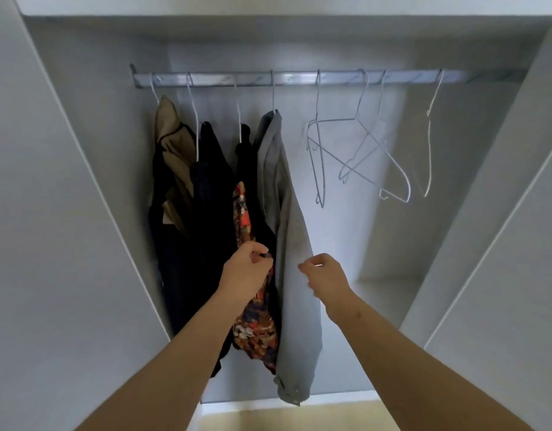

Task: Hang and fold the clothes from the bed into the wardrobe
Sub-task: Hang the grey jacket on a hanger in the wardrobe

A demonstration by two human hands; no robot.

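Where the task's clothes are: four garments hang on the rail (299, 78) at the left of the wardrobe (81, 181); the bed is out of sight.
Head view, order on rail: tan garment (172, 141), black garment (206, 197), patterned garment (256, 321), then grey garment (294, 290), each touching the next.
Left hand (246, 272): fingers curled, pinching a dark fold at the patterned garment's edge, just beside the grey one.
Right hand (326, 275): fingers curled at the grey garment's right edge; I cannot tell whether cloth is caught between them.
Empty hangers (358, 150): four thin wire ones to the right, three of them crossed over one another.
Step, as I judge it: straightening the grey garment so it hangs free of its neighbour.
Risk, slipping: a downward tug could drag the grey garment off its narrow wire hanger, since it sits bunched and lopsided there.
Risk, unhooking: a sideways pull could lift a hook off the rail.
Risk, tangle: taking one crossed hanger may bring the others down too.
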